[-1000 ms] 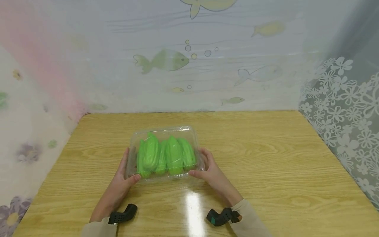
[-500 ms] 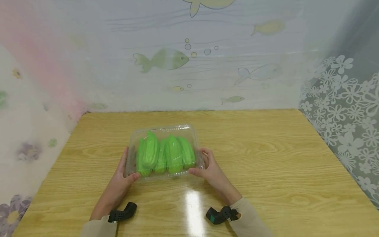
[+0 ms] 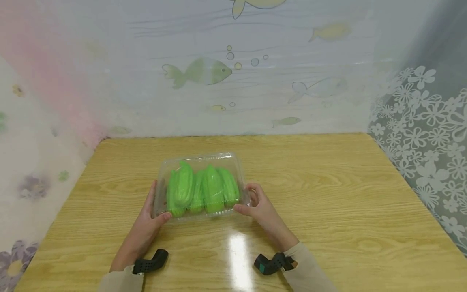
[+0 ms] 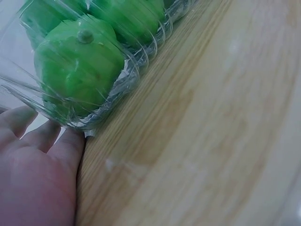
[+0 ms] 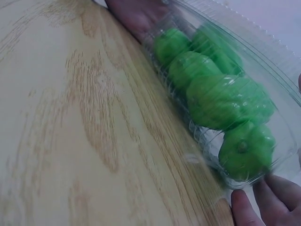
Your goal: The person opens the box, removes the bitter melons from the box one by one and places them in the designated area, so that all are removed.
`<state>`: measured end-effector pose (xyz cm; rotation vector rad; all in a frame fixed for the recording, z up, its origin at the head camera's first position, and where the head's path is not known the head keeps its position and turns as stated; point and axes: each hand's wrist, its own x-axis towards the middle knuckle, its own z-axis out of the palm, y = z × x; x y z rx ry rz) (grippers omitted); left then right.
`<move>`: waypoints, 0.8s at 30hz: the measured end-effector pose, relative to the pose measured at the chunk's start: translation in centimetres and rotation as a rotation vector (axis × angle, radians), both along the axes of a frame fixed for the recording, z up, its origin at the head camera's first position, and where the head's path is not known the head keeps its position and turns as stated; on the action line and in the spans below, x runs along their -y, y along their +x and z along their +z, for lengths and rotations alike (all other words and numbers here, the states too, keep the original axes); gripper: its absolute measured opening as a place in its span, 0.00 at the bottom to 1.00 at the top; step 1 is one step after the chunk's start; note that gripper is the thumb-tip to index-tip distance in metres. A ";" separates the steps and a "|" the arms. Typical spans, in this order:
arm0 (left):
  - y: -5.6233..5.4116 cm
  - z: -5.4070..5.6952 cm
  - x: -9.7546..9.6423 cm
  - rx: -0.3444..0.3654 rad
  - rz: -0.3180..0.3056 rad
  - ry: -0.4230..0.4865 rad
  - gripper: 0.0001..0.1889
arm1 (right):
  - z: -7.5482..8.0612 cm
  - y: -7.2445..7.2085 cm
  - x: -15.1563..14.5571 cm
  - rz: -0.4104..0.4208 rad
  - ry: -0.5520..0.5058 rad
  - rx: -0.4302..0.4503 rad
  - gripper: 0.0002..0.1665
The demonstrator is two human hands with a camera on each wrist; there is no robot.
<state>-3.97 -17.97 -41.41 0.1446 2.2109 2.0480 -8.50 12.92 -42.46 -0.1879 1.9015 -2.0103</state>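
Note:
A clear plastic clamshell box [image 3: 238, 162] rests on the table, turned slightly. Through its lid show several bright green, ridged, pointed vegetable-like pieces [image 3: 213, 190] lying side by side, one on top of others at the left. My left hand [image 3: 146, 223] holds the box's left end, fingers along the side and thumb at the near corner. At the other end, my right hand [image 3: 263, 211] grips the right side, its fingers bent and its thumb on the near corner. In the left wrist view, fingertips [image 4: 68, 143] touch the box's lower edge; some fingers are hidden behind the plastic.
The wood-grain table [image 3: 328, 194] extends around the box on all sides. A pale wall with painted fish [image 3: 209, 72] stands behind it, and a flower-patterned panel [image 3: 419, 138] borders the right. Black wrist devices [image 3: 151, 263] sit at both sleeves.
The head view has shifted very slightly. Both hands keep their hold on the box, which stays in nearly the same place.

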 end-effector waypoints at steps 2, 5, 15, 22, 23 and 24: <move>0.1 0.1 -0.1 -0.006 0.003 -0.016 0.47 | 0.1 0.1 -0.1 -0.003 0.009 0.005 0.35; 0.3 0.2 -0.1 -0.009 0.008 -0.029 0.47 | 0.6 0.4 -0.2 -0.004 0.014 0.017 0.33; 1.2 0.6 -0.5 -0.005 0.021 -0.031 0.46 | 3.1 1.8 -0.5 0.020 0.051 -0.010 0.27; 1.6 0.8 -0.7 -0.005 0.023 -0.016 0.46 | 3.1 2.0 -0.7 0.019 0.052 -0.020 0.24; 1.7 0.8 -0.8 -0.005 0.023 -0.014 0.46 | 3.2 2.1 -0.8 0.018 0.052 -0.020 0.24; 1.8 0.9 -0.8 -0.005 0.025 -0.015 0.46 | 3.2 2.1 -0.8 0.019 0.050 -0.022 0.24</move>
